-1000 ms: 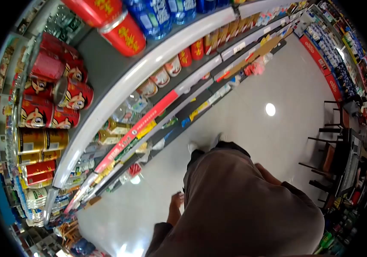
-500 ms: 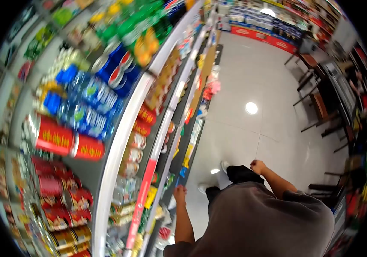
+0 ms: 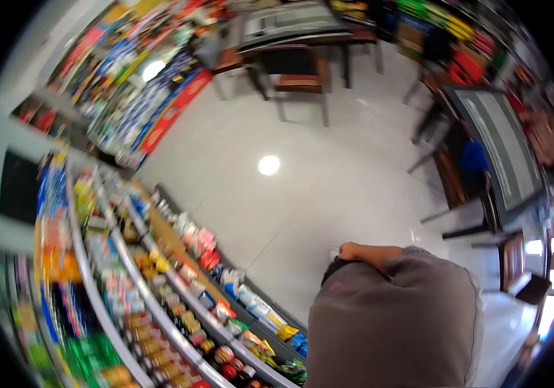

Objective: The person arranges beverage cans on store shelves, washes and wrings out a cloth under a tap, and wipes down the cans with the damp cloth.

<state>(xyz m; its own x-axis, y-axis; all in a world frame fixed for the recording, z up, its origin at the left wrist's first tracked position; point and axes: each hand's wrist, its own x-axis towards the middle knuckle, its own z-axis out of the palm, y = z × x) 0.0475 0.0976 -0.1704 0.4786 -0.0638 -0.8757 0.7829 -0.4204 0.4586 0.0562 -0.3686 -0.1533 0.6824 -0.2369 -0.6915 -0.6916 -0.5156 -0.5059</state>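
Observation:
My right hand [image 3: 350, 251] is in front of my waist, its fingers curled in; I see nothing held in it. Its forearm crosses from the right side of my grey shirt [image 3: 393, 323], above the tiled floor. My left hand is out of view. To my left runs a long store shelf, with its price rails [image 3: 128, 278] at an angle. Jars with gold lids [image 3: 154, 343], green bottles [image 3: 89, 355] and small bagged goods [image 3: 257, 346] stand on it, blurred by motion. My right hand touches none of them.
Dark tables [image 3: 296, 26] with wooden chairs [image 3: 299, 81] stand ahead, and another table [image 3: 497, 142] is at the right. A stocked shelf with a red base strip [image 3: 177, 110] is at the far left. Light-coloured floor tiles [image 3: 277, 200] lie between them.
My view has swung to the right, so the shelf has turned and the tables are more central. My left hand has left the view. My right hand has come in front of my body.

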